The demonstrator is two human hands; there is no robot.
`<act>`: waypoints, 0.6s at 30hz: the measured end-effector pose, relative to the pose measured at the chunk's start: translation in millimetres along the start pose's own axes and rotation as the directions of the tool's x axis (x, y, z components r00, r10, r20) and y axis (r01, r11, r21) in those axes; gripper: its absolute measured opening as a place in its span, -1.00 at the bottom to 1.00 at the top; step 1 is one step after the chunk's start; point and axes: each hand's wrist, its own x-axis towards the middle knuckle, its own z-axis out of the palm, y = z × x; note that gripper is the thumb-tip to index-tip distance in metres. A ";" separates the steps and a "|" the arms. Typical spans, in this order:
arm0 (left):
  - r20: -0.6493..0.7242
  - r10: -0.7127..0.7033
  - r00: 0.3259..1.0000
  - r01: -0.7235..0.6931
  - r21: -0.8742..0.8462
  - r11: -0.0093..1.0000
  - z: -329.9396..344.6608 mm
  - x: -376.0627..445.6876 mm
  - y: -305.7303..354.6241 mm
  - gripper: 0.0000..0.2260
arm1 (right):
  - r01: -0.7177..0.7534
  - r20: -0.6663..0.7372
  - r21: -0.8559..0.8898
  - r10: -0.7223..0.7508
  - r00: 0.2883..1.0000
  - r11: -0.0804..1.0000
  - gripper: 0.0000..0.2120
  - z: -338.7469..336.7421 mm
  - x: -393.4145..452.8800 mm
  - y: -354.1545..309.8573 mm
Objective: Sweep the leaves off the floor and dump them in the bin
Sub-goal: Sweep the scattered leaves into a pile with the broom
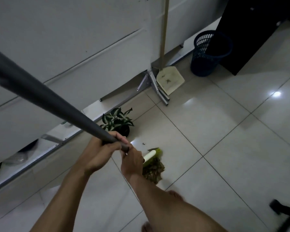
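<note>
Leaves, dry and brown, lie in one heap [152,171] on the pale glossy tiled floor [216,148], near the middle of the view and just right of the hands. Nearest the camera, two bare forearms rise from the bottom edge; a bare foot [175,194] stands just near of the heap and another shows at the bottom edge. Left hand [100,154] is closed in a full grip around the long dark grey broom handle [45,97], which runs from the upper left edge down to the hands. Right hand [132,160] is closed around the same handle just below the left hand, the two hands touching. Beyond the right hand, the white collar and lime-green broom head [151,155] rests against the far side of the heap. A few stray leaf scraps [144,144] lie on the tile just beyond the broom head. At the right bottom corner, a black chair-base leg [281,209] enters the view, blurred. Farther off, a small potted plant with green-and-white leaves in a dark pot [118,120] stands on the floor beside the foot of a white partition panel [70,47]. Farther still, a cream plastic dustpan with a long pale upright handle [170,79] leans at the partition's grey metal foot. Farthest right, a dark blue plastic lattice bin [206,54] stands upright next to a black cabinet [251,30].
</note>
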 end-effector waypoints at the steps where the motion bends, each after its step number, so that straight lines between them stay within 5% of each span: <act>1: -0.006 -0.008 1.000 0.008 0.004 1.000 -3.2 -3.6 5.4 -0.87 | 0.009 0.005 -0.028 -0.009 1.000 1.000 -0.74 -2.0 -3.9 -2.9; 18: -0.016 -0.028 0.999 0.028 0.025 0.999 -12.9 -17.7 46.8 -0.80 | 0.191 -0.009 -0.126 -0.194 0.981 0.973 -0.72 -30.2 -16.0 -17.7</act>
